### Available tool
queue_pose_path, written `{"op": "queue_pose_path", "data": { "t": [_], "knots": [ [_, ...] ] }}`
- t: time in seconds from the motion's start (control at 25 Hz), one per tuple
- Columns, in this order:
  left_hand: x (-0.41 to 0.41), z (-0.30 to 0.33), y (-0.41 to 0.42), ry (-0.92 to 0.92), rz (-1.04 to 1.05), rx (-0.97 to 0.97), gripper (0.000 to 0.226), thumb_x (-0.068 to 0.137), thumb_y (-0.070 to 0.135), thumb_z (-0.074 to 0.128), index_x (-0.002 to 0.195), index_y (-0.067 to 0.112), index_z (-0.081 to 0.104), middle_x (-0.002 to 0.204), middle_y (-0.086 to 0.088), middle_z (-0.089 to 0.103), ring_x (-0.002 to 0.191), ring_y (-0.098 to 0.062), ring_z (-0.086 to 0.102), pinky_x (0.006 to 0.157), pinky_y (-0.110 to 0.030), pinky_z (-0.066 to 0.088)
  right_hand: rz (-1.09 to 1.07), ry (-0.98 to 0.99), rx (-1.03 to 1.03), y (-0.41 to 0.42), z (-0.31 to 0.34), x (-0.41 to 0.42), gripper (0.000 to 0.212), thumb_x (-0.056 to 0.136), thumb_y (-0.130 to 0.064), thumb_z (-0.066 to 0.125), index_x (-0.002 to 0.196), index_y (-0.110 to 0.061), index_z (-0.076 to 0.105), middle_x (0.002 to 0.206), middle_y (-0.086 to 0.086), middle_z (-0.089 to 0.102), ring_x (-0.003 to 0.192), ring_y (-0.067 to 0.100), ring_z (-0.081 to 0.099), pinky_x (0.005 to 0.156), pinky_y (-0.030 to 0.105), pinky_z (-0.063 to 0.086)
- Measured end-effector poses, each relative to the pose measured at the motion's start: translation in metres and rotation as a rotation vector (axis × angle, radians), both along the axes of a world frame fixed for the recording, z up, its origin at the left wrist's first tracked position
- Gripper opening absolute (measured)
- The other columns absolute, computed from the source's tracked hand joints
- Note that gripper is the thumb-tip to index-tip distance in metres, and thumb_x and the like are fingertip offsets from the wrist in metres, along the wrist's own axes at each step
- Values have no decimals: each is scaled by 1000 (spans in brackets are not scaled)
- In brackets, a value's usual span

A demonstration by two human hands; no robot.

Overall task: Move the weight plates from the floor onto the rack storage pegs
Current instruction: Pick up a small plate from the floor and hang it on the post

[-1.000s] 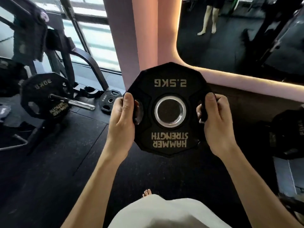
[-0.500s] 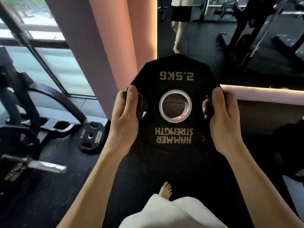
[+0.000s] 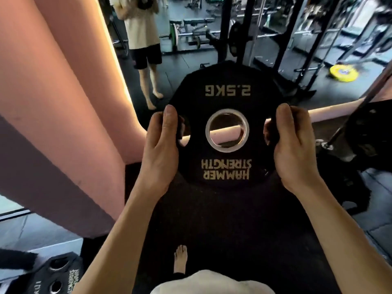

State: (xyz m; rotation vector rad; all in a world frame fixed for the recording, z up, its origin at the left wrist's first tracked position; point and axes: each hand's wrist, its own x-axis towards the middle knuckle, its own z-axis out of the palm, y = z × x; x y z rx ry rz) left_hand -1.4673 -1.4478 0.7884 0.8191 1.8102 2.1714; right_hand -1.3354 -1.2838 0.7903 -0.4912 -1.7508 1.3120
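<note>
Carrying the 2.5 kg plate (image 3: 227,128) upright, left hand (image 3: 161,149) and right hand (image 3: 293,147) clasp its side handles; keep it level, bore facing forward for the peg.

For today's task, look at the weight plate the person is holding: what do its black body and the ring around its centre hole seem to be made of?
Weight plate body: probably rubber or urethane coating; matte black, no glare, pale gold lettering upside down to the camera.
Centre ring: probably polished steel; silvery, with bright reflections.
Left hand and right hand grip its two sides through cut-out handles.
</note>
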Motion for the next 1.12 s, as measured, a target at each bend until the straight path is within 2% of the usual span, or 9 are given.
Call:
{"op": "queue_pose_path", "data": {
  "t": [0.12,0.24,0.36,0.52,0.68,0.8,0.88,0.96,1.12],
  "knots": [
    [-59,13,50,40,-160,-6,49,94,57,41,92,10,54,84,-10,49,72,-18,47,63,-25,43,-217,33,28,24,14,-33,23,97,-49,42,88,-29,49,69,-13,56,67,5,53,70,29,44],
    [-96,33,101,50,-324,7,46,90,59,43,92,15,57,87,-10,56,80,-17,57,71,-29,51,-453,63,60,44,32,-50,21,102,-41,43,86,-29,49,71,-12,56,68,0,54,71,22,43],
    [-110,52,149,48,-490,36,40,92,56,44,91,19,58,85,-4,58,81,-15,58,76,-31,51,-626,55,78,61,51,-50,20,103,-36,41,86,-30,49,77,-13,54,70,-6,53,72,15,42],
    [-110,74,219,50,-682,55,40,90,60,45,96,25,63,100,-7,67,97,-19,66,90,-40,53,-815,72,103,92,75,-36,22,99,-47,43,87,-31,50,78,-19,60,78,-1,58,78,27,48],
    [-92,101,290,117,-776,135,45,92,57,42,93,15,58,87,-10,58,81,-22,57,80,-42,46,-941,80,136,131,103,-20,20,103,-38,40,88,-28,49,66,-25,60,64,-11,54,64,11,43],
    [-75,125,353,127,-814,171,48,92,57,42,95,14,62,95,-16,65,89,-33,62,88,-49,50,-1030,96,189,177,125,-4,22,101,-45,42,87,-30,50,76,-15,57,67,-3,54,66,17,44],
    [-60,144,397,130,-843,209,41,92,57,43,92,21,63,97,-11,68,92,-29,65,90,-52,50,-1064,113,224,216,141,10,22,100,-48,42,90,-31,51,83,-8,57,72,1,55,70,22,45],
    [-43,162,439,120,-878,260,34,97,53,43,91,27,63,96,-3,69,89,-16,66,90,-46,51,-1089,123,278,255,160,24,22,101,-46,42,90,-29,51,84,-7,57,71,0,54,68,19,44],
    [-11,206,526,117,-838,370,31,100,47,42,85,30,63,74,16,63,66,3,58,68,-21,46,-1097,163,375,337,210,53,23,100,-46,43,89,-27,51,77,-7,55,66,3,52,65,25,43]
  ]
}}
